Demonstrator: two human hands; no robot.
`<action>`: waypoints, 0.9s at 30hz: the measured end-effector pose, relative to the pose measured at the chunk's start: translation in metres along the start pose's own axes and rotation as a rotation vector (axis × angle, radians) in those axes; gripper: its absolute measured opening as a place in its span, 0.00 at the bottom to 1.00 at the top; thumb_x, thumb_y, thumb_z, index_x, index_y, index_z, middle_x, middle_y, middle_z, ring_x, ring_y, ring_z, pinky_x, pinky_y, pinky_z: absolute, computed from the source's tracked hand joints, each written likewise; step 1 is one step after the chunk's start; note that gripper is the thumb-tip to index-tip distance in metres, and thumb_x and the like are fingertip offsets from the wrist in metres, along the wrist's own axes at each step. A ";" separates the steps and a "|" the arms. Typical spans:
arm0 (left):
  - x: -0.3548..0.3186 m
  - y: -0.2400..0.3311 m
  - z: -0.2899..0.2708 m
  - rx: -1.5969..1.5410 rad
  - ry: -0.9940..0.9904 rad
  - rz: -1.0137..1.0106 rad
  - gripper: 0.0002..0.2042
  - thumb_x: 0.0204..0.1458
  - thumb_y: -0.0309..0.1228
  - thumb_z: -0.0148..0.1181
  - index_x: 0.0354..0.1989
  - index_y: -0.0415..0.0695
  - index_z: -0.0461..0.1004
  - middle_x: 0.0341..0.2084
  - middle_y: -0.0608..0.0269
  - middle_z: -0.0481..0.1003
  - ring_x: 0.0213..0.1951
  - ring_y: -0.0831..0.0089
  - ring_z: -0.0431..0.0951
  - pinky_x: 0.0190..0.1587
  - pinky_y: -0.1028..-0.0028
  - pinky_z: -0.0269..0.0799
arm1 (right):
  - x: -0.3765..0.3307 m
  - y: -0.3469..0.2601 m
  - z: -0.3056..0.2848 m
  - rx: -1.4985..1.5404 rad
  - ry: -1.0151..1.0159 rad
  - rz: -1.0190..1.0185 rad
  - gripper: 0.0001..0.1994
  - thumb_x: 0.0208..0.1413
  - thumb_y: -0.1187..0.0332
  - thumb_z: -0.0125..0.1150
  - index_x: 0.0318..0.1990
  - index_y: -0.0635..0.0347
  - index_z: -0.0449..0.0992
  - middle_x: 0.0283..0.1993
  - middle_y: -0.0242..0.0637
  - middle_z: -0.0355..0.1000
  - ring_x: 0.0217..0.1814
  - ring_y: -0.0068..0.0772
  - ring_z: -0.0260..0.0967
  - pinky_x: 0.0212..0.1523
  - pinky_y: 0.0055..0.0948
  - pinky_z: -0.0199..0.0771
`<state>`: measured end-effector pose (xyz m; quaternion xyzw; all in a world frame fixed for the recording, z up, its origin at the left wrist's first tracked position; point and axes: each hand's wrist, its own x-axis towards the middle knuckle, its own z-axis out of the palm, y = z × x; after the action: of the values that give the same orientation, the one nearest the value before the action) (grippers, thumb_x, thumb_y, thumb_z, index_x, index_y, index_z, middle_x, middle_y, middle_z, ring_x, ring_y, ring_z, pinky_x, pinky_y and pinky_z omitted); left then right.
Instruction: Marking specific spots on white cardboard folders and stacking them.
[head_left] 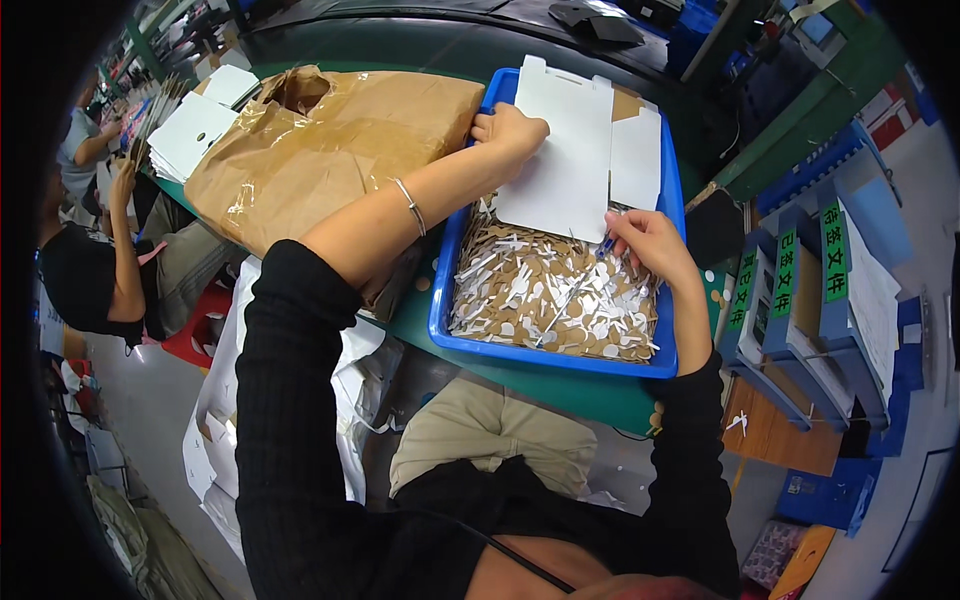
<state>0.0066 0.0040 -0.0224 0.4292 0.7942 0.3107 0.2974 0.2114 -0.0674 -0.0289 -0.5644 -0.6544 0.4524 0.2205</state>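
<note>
R hand is pinching white carton blank near right, prob. light, stiffish, best edge-held; L hand is curling far left, grip unclear.

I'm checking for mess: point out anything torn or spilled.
The brown package has a ragged hole torn near its far-left corner; loose scraps lie on the green table rather than inside the blue tray.

The card sheet looks smooth and matt, the scraps dull cardboard, the tray smooth, glossy plastic. Creased, matt paper covers the parcel, with shiny tape. The sleeves are ribbed cloth.
</note>
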 end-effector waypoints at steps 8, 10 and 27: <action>-0.002 -0.011 0.007 -0.310 0.084 0.220 0.19 0.47 0.28 0.52 0.47 0.35 0.58 0.40 0.47 0.65 0.35 0.59 0.70 0.41 0.66 0.67 | 0.018 0.009 -0.006 -0.179 0.597 -0.342 0.18 0.51 0.58 0.56 0.39 0.68 0.68 0.35 0.42 0.67 0.33 0.24 0.64 0.32 0.19 0.65; -0.012 -0.006 0.000 -0.345 0.093 0.261 0.19 0.47 0.28 0.52 0.47 0.36 0.59 0.39 0.48 0.66 0.34 0.60 0.71 0.41 0.66 0.67 | 0.016 0.011 -0.008 -0.219 0.736 -0.420 0.20 0.50 0.59 0.57 0.42 0.68 0.66 0.39 0.44 0.67 0.37 0.26 0.65 0.36 0.19 0.66; -0.085 -0.016 -0.031 -0.762 0.016 0.969 0.16 0.52 0.30 0.46 0.47 0.39 0.54 0.38 0.54 0.64 0.38 0.69 0.65 0.43 0.72 0.62 | 0.006 0.002 -0.016 0.588 0.746 -0.705 0.24 0.50 0.64 0.57 0.51 0.66 0.58 0.48 0.44 0.64 0.48 0.32 0.62 0.50 0.25 0.59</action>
<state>0.0148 -0.0844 0.0023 0.6025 0.3441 0.6759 0.2487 0.2238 -0.0566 -0.0245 -0.3489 -0.5280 0.2853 0.7198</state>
